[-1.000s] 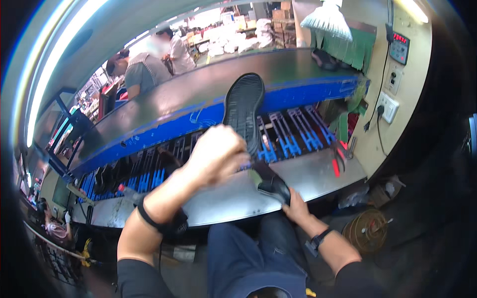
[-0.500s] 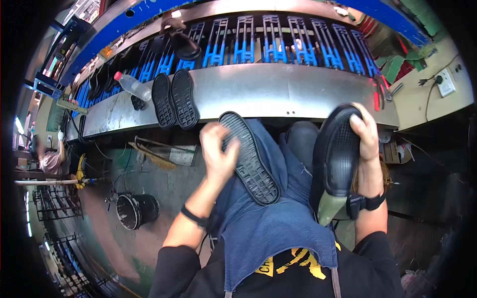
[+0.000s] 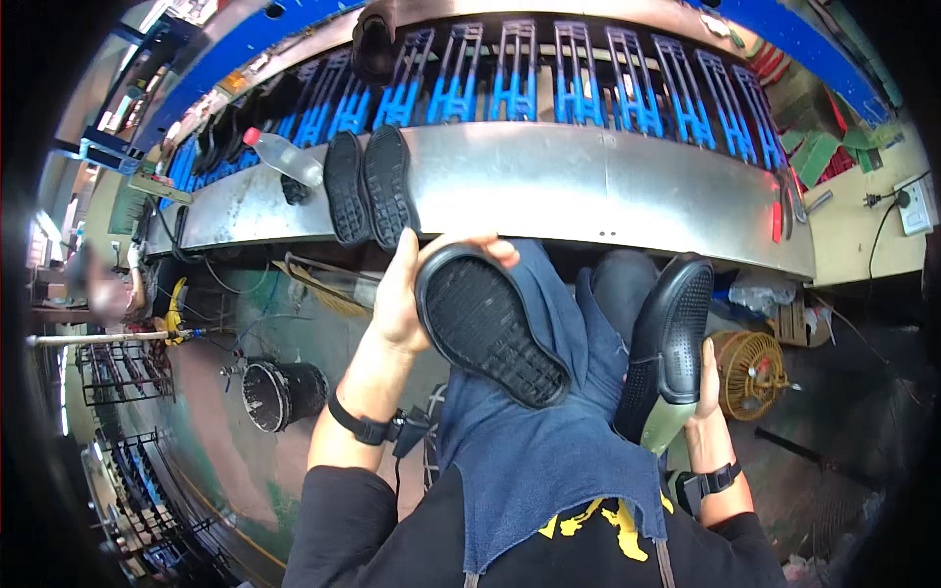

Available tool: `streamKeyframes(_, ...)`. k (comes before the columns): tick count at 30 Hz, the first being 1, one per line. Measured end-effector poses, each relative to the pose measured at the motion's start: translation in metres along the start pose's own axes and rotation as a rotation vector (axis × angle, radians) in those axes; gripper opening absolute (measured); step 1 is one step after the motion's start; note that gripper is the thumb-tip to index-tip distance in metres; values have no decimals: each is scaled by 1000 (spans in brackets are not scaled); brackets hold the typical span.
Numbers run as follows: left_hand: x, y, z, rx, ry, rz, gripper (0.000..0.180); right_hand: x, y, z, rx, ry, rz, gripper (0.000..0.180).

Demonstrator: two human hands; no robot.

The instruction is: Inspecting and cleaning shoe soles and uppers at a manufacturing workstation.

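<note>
My left hand (image 3: 397, 302) is wrapped round the toe end of a black shoe sole (image 3: 490, 318). The sole's ribbed inner face is turned up, and its narrower end rests on my apron-covered thigh. My right hand (image 3: 708, 384) holds a black shoe upper (image 3: 674, 328) by its side near the heel; most of those fingers are hidden behind it. A green last (image 3: 668, 423) sticks out of the shoe's heel end. The shoe stands tilted beside my knee, toe pointing away from me, apart from the sole.
A pair of black soles (image 3: 388, 186) lies on the metal bench (image 3: 520, 181), next to a red-capped plastic bottle (image 3: 284, 157). Blue-ended racks (image 3: 517, 93) line its far side. A stained bucket (image 3: 284, 394) stands on the floor at left, a round wire-guarded fan (image 3: 750, 375) at right.
My left hand has closed on the sole and tilted it up toward me. My right hand has slid from the shoe's toe down toward its heel, and the shoe has turned somewhat.
</note>
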State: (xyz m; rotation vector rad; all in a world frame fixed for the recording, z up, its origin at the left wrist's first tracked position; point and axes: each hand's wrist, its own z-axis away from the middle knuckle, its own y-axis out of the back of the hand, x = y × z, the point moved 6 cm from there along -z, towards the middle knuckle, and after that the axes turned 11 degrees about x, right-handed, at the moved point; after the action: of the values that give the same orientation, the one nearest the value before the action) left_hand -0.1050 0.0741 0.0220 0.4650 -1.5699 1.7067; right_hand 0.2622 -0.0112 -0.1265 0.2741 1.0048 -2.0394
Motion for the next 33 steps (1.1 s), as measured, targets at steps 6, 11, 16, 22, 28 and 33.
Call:
streamKeyframes(6, -4, -44, 15, -40, -92, -1, 79, -22, -99, 26, -289, -9, 74, 91)
streamKeyframes(11, -9, -92, 14, -137, -201, -311, 71, -18, -161, 57, -796, 104, 615, 86)
streamKeyframes(16, -14, -118, 29, -195, -186, -538, 65, -16, -156, 70, -754, 307, 639, 80)
streamKeyframes(22, -16, -127, 33, -127, -181, -506, 59, -11, -144, 62, -691, 425, 711, 76)
streamKeyframes(28, -15, -132, 37, -145, -243, -596, 58, -7, -138, 58, -692, 411, 704, 75)
streamKeyframes(33, -16, -132, 40, -133, -215, -578, 56, -7, -141, 61, -676, 421, 670, 73)
